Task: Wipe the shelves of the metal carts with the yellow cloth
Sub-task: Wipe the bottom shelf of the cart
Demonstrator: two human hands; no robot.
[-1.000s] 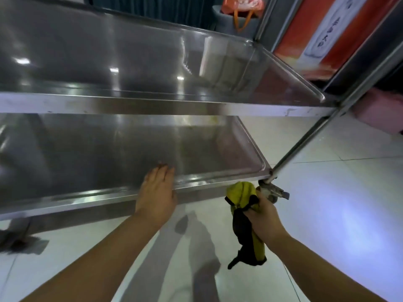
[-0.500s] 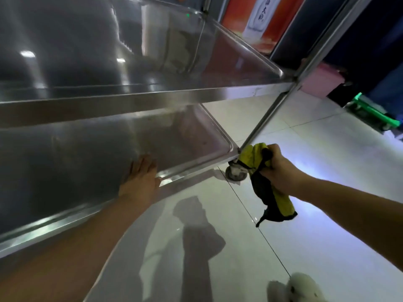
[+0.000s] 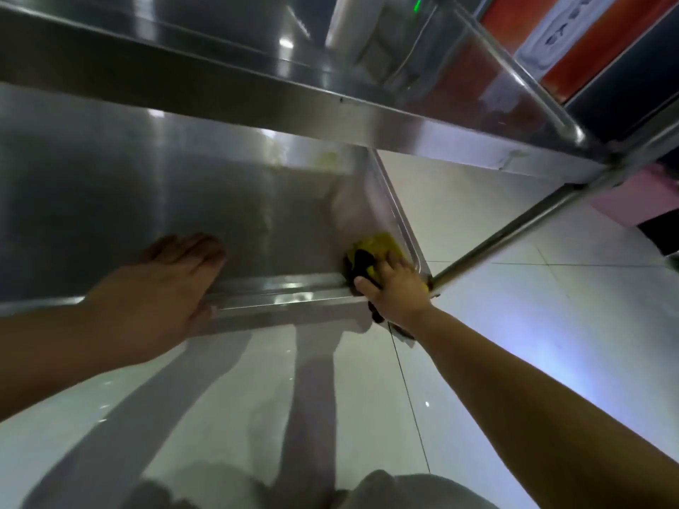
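Note:
The metal cart has a lower shelf (image 3: 176, 200) and an upper shelf (image 3: 257, 104) above it. The yellow cloth (image 3: 374, 247), with a black part, lies bunched in the lower shelf's near right corner. My right hand (image 3: 395, 288) grips the cloth and presses it onto the shelf there. A dark end of the cloth hangs below the shelf's front rim under that hand. My left hand (image 3: 165, 284) rests flat over the lower shelf's front rim, fingers straight and reaching onto the shelf.
A slanted cart post (image 3: 514, 233) rises from the shelf's right corner. White tiled floor (image 3: 477, 222) spreads to the right and in front. A pink object (image 3: 639, 192) and an orange sign (image 3: 595, 42) stand at the far right. My light trouser knees (image 3: 404, 490) show at the bottom.
My right hand has carried the cloth from beside the cart's caster up onto the lower shelf's near right corner. My left hand stays on the front rim. The view has tilted and come closer.

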